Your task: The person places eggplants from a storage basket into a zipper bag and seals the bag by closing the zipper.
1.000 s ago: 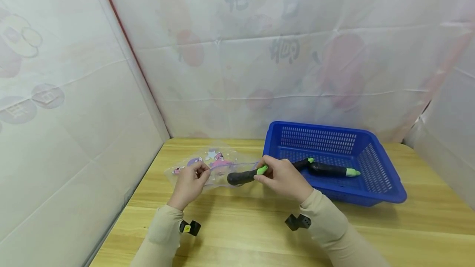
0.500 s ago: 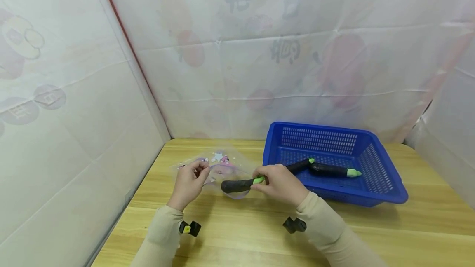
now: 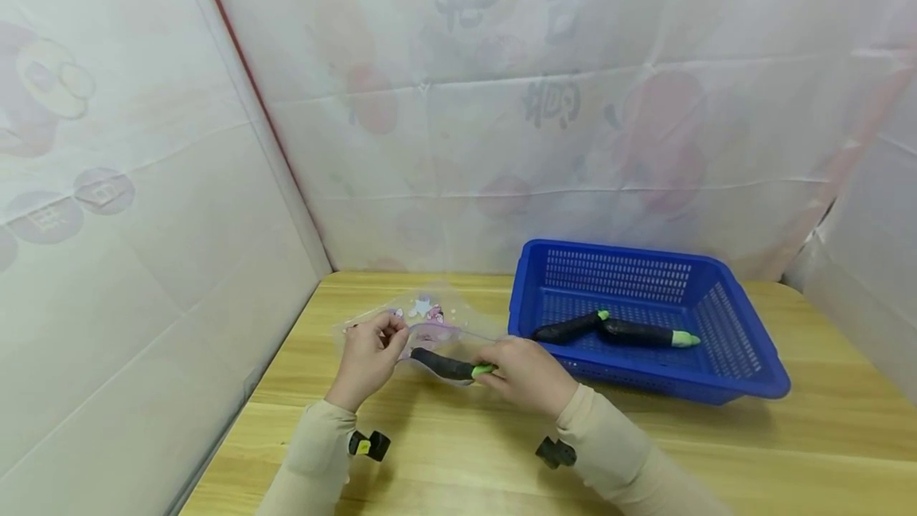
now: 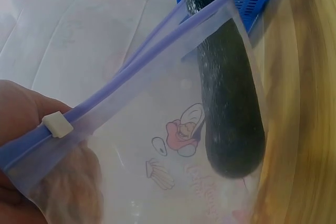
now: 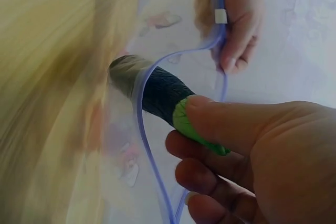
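My left hand (image 3: 368, 358) pinches the purple zip edge of a clear slider bag (image 4: 131, 166) near its white slider (image 4: 58, 124). Cartoon prints mark the bag's film, and its mouth gapes. In my right hand (image 3: 528, 373), thumb and fingers grip the bright green cap of a long dark eggplant (image 3: 442, 365). The eggplant's blunt end is inside the bag, seen through the film in the left wrist view, while the green cap (image 5: 186, 121) stays outside the mouth.
A blue perforated basket (image 3: 738, 381) stands on the wooden table (image 3: 458, 452) to the right. Two more dark eggplants, one at the left (image 3: 569, 329) and one at the right (image 3: 637, 334), lie in it. Pale printed sheets (image 3: 458, 142) hang behind and beside the table.
My right hand has moved left and toward me, carrying the eggplant from over the bag's mouth to partly inside it. The left hand has kept its hold on the bag's edge.
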The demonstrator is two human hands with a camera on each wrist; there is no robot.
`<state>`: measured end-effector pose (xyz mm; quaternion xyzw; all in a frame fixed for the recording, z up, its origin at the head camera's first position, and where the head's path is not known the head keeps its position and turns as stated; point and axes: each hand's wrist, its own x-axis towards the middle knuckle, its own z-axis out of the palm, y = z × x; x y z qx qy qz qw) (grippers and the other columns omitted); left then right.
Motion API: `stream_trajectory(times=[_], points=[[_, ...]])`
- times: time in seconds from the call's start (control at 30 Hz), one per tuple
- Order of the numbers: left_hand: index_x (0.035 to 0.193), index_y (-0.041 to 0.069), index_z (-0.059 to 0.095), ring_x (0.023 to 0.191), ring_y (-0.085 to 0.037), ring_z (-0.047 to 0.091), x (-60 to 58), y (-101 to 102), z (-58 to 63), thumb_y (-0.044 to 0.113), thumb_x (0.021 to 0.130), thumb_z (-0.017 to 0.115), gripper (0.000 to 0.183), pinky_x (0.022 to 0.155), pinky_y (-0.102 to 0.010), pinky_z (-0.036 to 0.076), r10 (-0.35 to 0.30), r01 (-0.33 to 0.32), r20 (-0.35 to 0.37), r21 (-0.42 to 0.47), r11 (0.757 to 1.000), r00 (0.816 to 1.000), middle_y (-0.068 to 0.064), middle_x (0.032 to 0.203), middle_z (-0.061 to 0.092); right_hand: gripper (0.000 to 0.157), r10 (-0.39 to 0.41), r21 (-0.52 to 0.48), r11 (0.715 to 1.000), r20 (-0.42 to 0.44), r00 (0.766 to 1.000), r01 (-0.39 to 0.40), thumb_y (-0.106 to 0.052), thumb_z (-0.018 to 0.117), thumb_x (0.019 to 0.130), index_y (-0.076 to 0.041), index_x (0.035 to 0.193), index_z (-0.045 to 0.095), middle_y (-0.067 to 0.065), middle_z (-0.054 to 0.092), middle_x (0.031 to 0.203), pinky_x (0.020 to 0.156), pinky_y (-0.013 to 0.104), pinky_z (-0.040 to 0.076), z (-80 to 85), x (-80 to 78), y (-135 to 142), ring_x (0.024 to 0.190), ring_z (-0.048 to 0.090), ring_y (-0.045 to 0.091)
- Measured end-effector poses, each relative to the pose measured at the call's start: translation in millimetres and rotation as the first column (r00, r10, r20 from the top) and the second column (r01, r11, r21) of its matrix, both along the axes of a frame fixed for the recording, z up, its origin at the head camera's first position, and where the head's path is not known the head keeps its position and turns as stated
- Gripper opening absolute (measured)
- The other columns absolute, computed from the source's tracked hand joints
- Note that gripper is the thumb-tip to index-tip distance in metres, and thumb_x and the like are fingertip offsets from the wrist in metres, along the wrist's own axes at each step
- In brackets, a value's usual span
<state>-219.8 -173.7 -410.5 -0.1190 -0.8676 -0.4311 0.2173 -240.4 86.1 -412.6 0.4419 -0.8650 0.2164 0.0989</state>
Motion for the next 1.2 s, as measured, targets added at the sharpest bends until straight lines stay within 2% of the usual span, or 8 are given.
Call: stream_trajectory(times=[0.1,0.37,0.53,0.77,0.97,1.2], points=[[0.08,0.013,0.062,0.048,-0.009,0.046,-0.1,1,-0.7,0.006,0.093,0.062,0.014,0.044,-0.024,0.04,-0.014,0.014,0.006,-0.003,1.0,1.0,0.004,0.067,0.055,0.011,0.001,0.009,1.0,-0.038,0.999,-0.001,-0.022,0.073,0.087,-0.018,0.097,0.074,-0.007,0.069,0.089,0.064,0.024,0.049,-3.8,0.2,-5,0.074,0.057,0.004],[0.08,0.013,0.063,0.047,-0.009,0.044,1.5,2,-0.5,0.006,0.092,0.063,0.014,0.045,-0.024,0.038,-0.001,0.001,0.008,-0.001,1.0,1.0,0.004,0.068,0.055,0.011,0.05,-0.011,0.999,-0.018,0.999,-0.05,-0.016,0.07,0.089,-0.013,0.1,0.072,-0.005,0.07,0.091,0.065,0.022,0.051,-13.7,-2.3,-16,0.074,0.061,0.002],[0.083,0.008,0.064,0.048,-0.009,0.044,1.8,2,-0.5,0.006,0.093,0.062,0.011,0.046,-0.025,0.039,-0.01,0.01,0.02,0.005,1.0,1.0,0.003,0.068,0.054,0.008,0.051,-0.017,0.999,-0.024,0.998,-0.051,-0.015,0.069,0.09,-0.013,0.098,0.07,-0.005,0.069,0.09,0.063,0.022,0.05,-16.3,-4.9,-19,0.072,0.059,0.002],[0.084,0.009,0.064,0.051,-0.01,0.045,2.9,2,0.0,0.007,0.094,0.061,0.011,0.048,-0.025,0.039,-0.01,0.01,0.016,-0.004,1.0,1.0,0.004,0.069,0.055,0.013,-0.006,0.058,0.998,-0.078,0.997,0.01,-0.019,0.069,0.09,-0.016,0.103,0.068,-0.005,0.07,0.092,0.065,0.026,0.053,-24.0,-9.3,-27,0.076,0.065,0.008],[0.084,0.013,0.062,0.054,-0.01,0.047,3.7,2,0.2,0.007,0.094,0.062,0.012,0.05,-0.025,0.041,-0.013,0.013,0.013,-0.012,1.0,1.0,0.004,0.072,0.056,0.014,-0.065,0.111,0.99,-0.155,0.986,0.083,-0.023,0.072,0.088,-0.015,0.096,0.064,0.0,0.07,0.081,0.055,0.031,0.052,-30.8,-12.0,-35,0.066,0.066,0.016],[0.083,0.011,0.064,0.055,-0.01,0.048,4.1,3,1.3,0.01,0.094,0.062,0.011,0.051,-0.025,0.042,-0.014,0.015,0.026,-0.019,1.0,1.0,0.005,0.072,0.056,0.017,-0.113,0.128,0.983,-0.151,0.982,0.133,-0.026,0.071,0.089,-0.01,0.092,0.064,0.004,0.068,0.076,0.055,0.031,0.052,-35.9,-11.1,-43,0.064,0.065,0.018]])
